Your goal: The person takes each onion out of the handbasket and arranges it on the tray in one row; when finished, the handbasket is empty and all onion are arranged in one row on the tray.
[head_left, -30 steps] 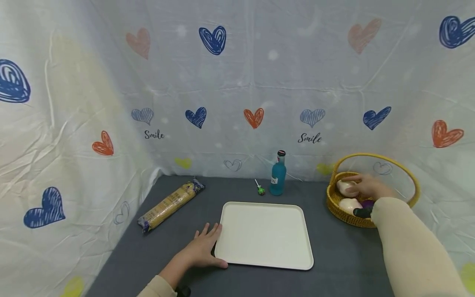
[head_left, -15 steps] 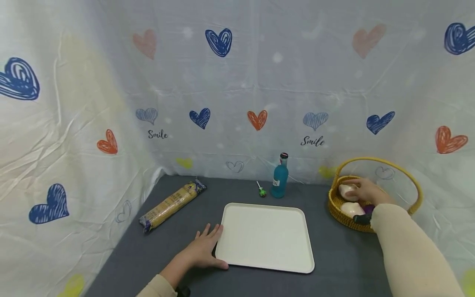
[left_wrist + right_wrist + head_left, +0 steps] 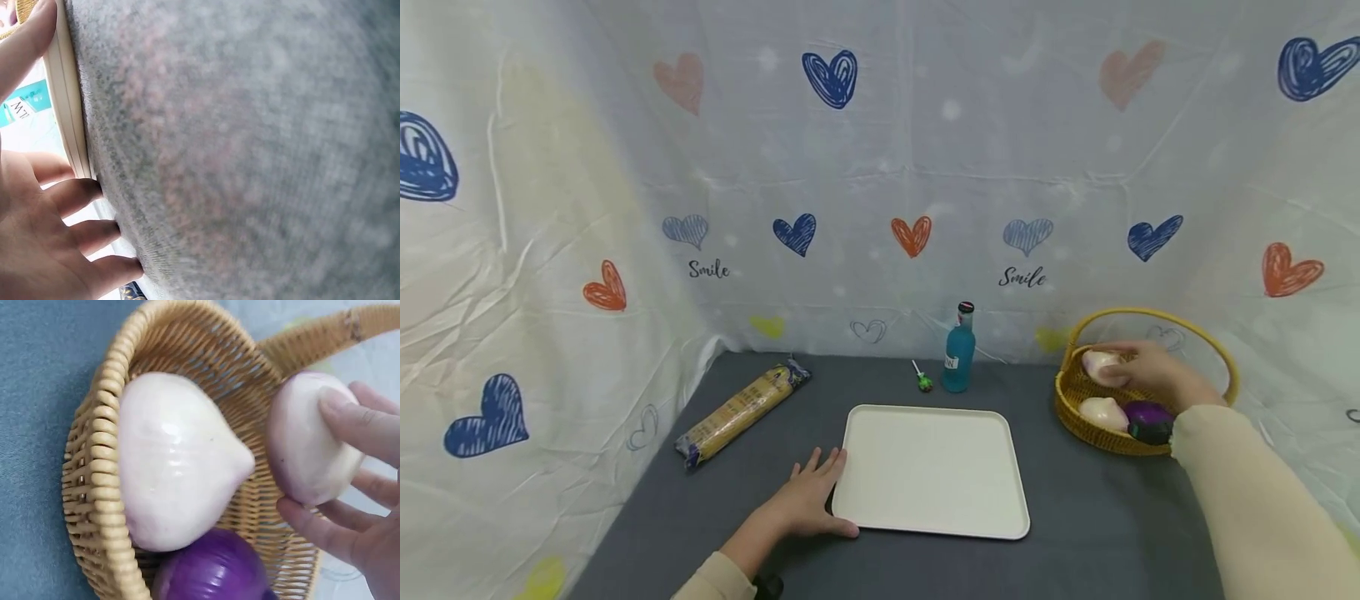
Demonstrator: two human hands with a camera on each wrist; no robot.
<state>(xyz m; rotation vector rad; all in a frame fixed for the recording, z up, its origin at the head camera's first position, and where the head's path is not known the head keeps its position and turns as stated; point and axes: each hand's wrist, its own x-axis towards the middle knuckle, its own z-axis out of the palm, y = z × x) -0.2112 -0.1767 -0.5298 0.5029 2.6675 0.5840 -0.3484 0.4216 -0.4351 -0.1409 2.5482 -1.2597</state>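
Note:
In the right wrist view my right hand (image 3: 369, 487) grips a white turnip with a purple tinge (image 3: 306, 437) between thumb and fingers. It is over the far side of a yellow wicker basket (image 3: 106, 462). A second pale turnip (image 3: 175, 456), pointed at one end, lies in the basket beside a shiny purple vegetable (image 3: 212, 569), whose kind I cannot tell. My left hand (image 3: 808, 498), fingers spread, rests against the left edge and near-left corner of a white rectangular tray (image 3: 928, 471). The tray bears nothing.
Behind the tray stand a blue bottle (image 3: 958, 354) with a dark cap and a green lollipop (image 3: 924, 382). A long yellow packet (image 3: 741, 411), perhaps noodles, lies at the left. The basket's arched handle (image 3: 1150, 311) rises near the heart-printed curtain (image 3: 865, 150).
My right hand and wrist have shifted slightly right and up relative to the basket with the gripped turnip, exposing more of the purple vegetable. My left hand stays against the tray.

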